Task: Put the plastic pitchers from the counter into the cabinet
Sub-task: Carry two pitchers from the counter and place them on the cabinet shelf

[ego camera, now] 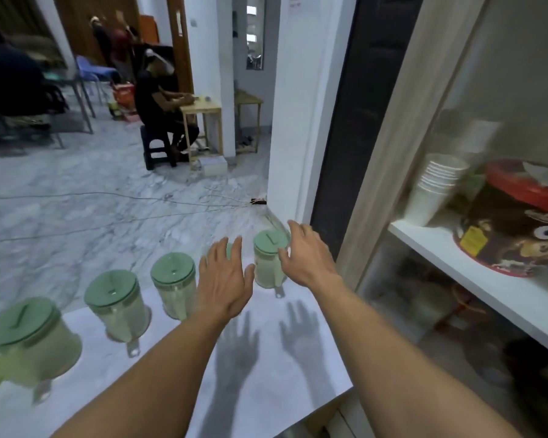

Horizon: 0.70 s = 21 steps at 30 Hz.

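Note:
Several clear plastic pitchers with green lids stand in a row along the far edge of the white counter (266,368). The rightmost pitcher (266,263) is at the counter's far right corner. My right hand (304,257) hovers open just to its right, fingers spread near its lid. My left hand (223,276) is open above the counter and hides most of the pitcher behind it (229,248). Further left stand a third pitcher (173,286), another pitcher (117,308) and the nearest pitcher (34,339). The cabinet (475,273) stands open on the right.
On the cabinet's white shelf are a stack of white paper cups (434,188) and a brown tin with a red lid (516,229). Darker items sit on the shelf below. Beyond the counter is a marble floor with cables, and a person sits at a small table (203,109).

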{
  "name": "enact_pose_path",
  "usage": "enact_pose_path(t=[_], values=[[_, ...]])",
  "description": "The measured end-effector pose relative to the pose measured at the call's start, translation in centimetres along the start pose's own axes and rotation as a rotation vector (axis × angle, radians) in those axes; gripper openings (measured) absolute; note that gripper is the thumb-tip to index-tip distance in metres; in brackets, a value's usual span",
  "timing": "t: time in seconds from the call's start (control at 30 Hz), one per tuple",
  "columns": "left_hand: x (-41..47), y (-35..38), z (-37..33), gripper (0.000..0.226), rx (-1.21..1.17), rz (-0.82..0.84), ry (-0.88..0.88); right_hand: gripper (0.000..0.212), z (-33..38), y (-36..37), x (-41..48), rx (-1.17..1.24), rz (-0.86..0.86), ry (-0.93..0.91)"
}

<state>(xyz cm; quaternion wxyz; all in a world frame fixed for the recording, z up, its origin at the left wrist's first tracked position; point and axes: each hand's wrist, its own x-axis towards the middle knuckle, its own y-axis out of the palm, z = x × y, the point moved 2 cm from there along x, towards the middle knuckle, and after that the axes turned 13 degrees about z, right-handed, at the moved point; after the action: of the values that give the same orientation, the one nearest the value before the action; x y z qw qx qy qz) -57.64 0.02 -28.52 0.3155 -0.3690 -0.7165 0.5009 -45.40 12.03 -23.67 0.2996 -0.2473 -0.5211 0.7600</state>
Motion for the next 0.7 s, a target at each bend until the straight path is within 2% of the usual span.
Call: enact_pose_path(t=[0.17,0.27,0.37,0.5,0.57,0.7], values=[[2.6,6.2,1.1,0.060,-0.072,-0.039,-0.129,0.061,-3.1,5.8,5.4,0.071,0.078,0.025],[3.1,9.9,1.4,0.061,-0.299,-0.096,-0.296,0.062,-4.9,9.4,7.9,0.186,0.127,0.064],[3.8,12.6,1.6,0.071,-0.612,-0.130,-0.523,0.059,-6.0,12.1,9.7,0.427,0.148,0.163],[4.7,15.0,2.4,0.072,-0.822,-0.177,-0.726,0.061,-6.8,15.1,10.9,0.652,0.155,0.278],[5.3,16.0,2.9,0.062,-0.874,-0.159,-0.768,0.059,-7.2,16.1,11.3,0.738,0.171,0.331],[6.4,16.9,3.2,0.048,-0.897,-0.152,-0.720,0.047,-7.8,17.2,12.8,0.859,0.167,0.379]])
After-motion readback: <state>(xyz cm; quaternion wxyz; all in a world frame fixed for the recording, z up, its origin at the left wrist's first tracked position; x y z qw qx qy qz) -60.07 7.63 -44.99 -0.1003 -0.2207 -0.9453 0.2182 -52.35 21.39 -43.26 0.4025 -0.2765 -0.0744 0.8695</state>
